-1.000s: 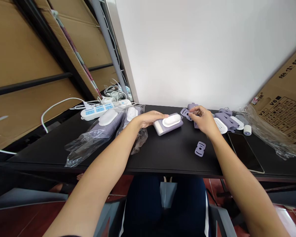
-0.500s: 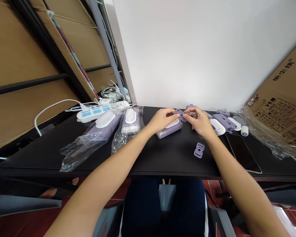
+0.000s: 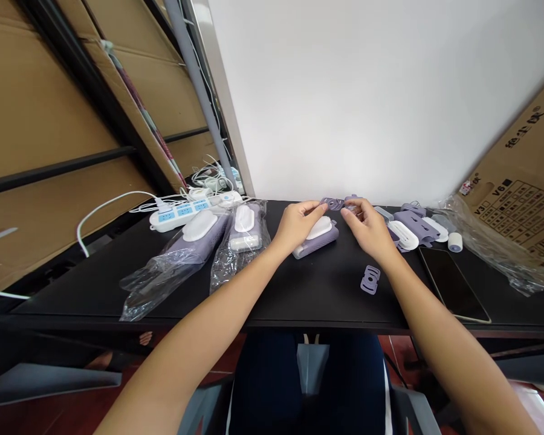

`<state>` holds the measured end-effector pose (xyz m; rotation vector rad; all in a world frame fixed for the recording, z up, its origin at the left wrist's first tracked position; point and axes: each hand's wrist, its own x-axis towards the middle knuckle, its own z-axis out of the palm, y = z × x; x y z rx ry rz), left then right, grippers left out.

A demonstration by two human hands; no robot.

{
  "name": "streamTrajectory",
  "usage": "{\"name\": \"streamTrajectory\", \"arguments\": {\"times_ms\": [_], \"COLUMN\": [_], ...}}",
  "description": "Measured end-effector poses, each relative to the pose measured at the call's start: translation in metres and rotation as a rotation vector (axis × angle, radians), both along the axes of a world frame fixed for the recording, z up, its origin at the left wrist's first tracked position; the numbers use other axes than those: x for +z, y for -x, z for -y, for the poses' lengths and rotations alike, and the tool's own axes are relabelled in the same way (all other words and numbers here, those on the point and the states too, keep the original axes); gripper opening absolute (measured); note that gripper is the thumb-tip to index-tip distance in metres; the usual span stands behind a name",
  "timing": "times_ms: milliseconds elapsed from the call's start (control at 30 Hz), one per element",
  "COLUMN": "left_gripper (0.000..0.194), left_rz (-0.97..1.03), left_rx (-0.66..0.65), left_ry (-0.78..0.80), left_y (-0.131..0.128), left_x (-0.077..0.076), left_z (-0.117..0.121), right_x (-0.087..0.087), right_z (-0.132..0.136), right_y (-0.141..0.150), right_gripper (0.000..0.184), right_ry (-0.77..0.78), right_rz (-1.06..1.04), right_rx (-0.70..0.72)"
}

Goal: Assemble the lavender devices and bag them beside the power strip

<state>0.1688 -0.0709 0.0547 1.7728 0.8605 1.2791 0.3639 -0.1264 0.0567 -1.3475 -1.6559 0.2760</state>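
My left hand (image 3: 301,223) pinches one end of a flat lilac slotted plastic piece (image 3: 332,204) between thumb and fingers. Just below it, a lilac device with a white oval top (image 3: 321,228) lies on the black table, partly covered by that hand. My right hand (image 3: 369,226) is a little to the right, apart from the piece, its thumb and fingers curled together; whatever they hold is too small or hidden to name. A second flat slotted piece (image 3: 370,280) lies nearer the table's front edge.
Two lilac devices in clear bags (image 3: 194,235) lie at left beside a white power strip (image 3: 185,211). Toward the right are lilac and white parts (image 3: 417,227), a small white roll (image 3: 455,242), a phone (image 3: 453,283), plastic film (image 3: 489,248) and a carton (image 3: 526,187).
Both hands met at the slotted piece before; now my right hand has drawn away to the right, and the piece stays at my left fingertips. The view has shifted slightly.
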Motion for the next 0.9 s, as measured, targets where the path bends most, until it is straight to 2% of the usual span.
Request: {"name": "streamTrajectory", "arguments": {"times_ms": [133, 267, 467, 700, 900], "left_gripper": [0.033, 0.028, 0.028, 0.020, 0.021], "left_rz": [-0.009, -0.062, -0.102, 0.029, -0.028], "left_rx": [0.020, 0.018, 0.059, 0.016, 0.032], "left_ry": [-0.025, -0.066, -0.149, -0.112, -0.112], "left_y": [-0.002, -0.003, -0.003, -0.006, -0.007], "left_x": [-0.004, -0.004, -0.004, -0.011, -0.012], "left_z": [0.001, 0.005, 0.009, 0.002, 0.005], "right_x": [0.000, -0.001, -0.001, 0.000, 0.000], "right_z": [0.004, 0.004, 0.005, 0.007, 0.009], "right_y": [0.011, 0.016, 0.016, 0.017, 0.018], "right_gripper": [0.044, 0.034, 0.034, 0.032, 0.033], "right_ry": [-0.017, -0.026, -0.046, -0.024, -0.009], "right_rz": [-0.039, -0.043, -0.039, -0.001, 0.042], "right_rx": [0.024, 0.022, 0.014, -0.022, -0.075]}}
